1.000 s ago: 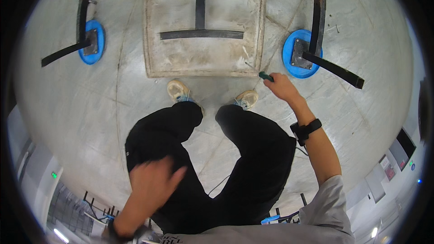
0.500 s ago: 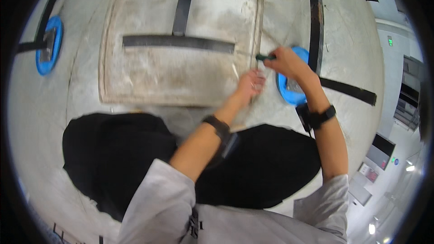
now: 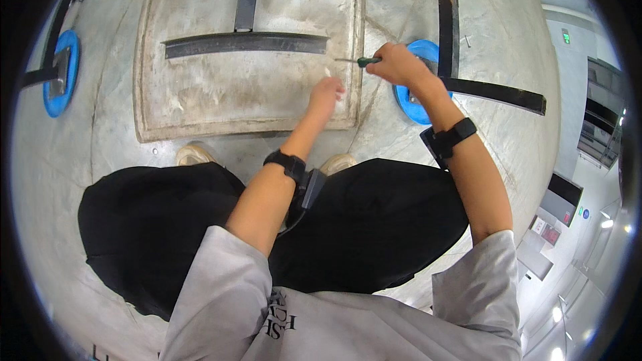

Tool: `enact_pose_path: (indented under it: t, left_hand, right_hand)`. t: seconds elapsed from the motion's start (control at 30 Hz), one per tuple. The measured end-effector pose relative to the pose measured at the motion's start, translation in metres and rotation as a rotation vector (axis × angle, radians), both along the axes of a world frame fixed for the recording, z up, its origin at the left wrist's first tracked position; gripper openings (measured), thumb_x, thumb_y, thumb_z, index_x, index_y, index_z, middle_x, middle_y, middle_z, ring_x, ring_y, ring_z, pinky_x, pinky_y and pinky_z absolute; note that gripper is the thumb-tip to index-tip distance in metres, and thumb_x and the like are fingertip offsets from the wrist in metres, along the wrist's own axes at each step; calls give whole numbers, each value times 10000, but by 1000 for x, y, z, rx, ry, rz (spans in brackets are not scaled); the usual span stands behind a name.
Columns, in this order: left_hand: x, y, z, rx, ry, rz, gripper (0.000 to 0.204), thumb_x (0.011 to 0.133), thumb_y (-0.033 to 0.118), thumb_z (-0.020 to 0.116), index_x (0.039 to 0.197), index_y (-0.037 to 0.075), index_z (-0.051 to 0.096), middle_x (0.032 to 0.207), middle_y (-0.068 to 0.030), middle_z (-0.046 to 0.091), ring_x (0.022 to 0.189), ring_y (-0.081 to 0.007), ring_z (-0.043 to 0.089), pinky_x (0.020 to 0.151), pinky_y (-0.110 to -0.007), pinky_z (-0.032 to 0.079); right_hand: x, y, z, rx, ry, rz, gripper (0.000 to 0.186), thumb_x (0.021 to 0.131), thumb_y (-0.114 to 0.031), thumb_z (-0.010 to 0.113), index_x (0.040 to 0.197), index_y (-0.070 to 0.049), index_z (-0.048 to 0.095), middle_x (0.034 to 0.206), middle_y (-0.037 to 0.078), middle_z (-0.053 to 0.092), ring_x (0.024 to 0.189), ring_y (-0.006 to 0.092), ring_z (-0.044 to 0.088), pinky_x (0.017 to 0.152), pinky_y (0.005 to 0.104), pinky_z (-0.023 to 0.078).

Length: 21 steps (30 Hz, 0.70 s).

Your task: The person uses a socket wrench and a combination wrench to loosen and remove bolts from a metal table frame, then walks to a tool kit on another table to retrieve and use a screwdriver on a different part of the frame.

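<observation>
Three blue discs [image 3: 52,99] lay around: at 10 o'clock, near 2, partly behind the right forearm, and at 1, a sliver cut off by the frame. Two dark metal bars [image 3: 246,44] formed a T on the pale slab [image 3: 214,90] at 11, its stem cropped. The right hand [image 3: 394,65], at 1, gripped one green-handled screwdriver [image 3: 362,62] pointing toward 9. The left hand [image 3: 326,93], at 12, curled loosely; whether it held anything, I couldn't tell.

Green-handled tool [image 3: 365,62], partly hidden by the right hand [image 3: 397,65] (tip [image 3: 337,60] indistinct)
</observation>
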<state>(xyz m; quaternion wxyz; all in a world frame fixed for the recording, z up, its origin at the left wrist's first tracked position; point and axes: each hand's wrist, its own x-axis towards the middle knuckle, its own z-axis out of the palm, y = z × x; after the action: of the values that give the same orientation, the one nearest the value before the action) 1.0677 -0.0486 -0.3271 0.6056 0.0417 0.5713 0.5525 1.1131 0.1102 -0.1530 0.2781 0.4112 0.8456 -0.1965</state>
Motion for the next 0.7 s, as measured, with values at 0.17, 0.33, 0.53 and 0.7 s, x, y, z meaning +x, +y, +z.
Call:
enact_pose_path:
  t: [0.17, 0.33, 0.53, 0.7]
  left_hand:
    - [51, -19, 20, 302, 357, -280, 285, 949, 273, 546, 1074, 25, 611, 927, -166, 673, 919, -287, 642, 825, -391, 491]
    - [63, -23, 9, 158, 220, -146, 298, 910, 230, 587, 1108, 8, 603, 1024, -185, 665, 1004, -324, 628, 873, -411, 484]
    - [20, -18, -15, 101, 782, -52, 316, 868, 202, 613, 1120, 13, 607, 1018, -191, 670, 964, -360, 642, 861, -410, 504]
    - [-9, -18, 33, 105, 498, -304, 260, 876, 119, 601, 1107, 2, 597, 1069, -154, 637, 947, -301, 621, 812, -408, 491]
  right_hand:
    - [0, -4, -14, 52, 89, 64, 418, 750, -351, 687, 930, 25, 718, 870, 277, 666, 829, 414, 659, 776, 440, 528]
    - [-1, 16, -14, 33, 92, 63, 407, 751, -347, 695, 934, 16, 723, 808, 260, 671, 790, 401, 663, 749, 444, 525]
    - [-9, 15, -22, 41, 89, 59, 433, 735, -375, 703, 930, 11, 727, 872, 271, 683, 867, 428, 661, 810, 468, 532]
    - [-7, 20, -34, 37, 125, 107, 439, 728, -393, 696, 886, 15, 728, 857, 272, 681, 851, 439, 660, 803, 473, 532]
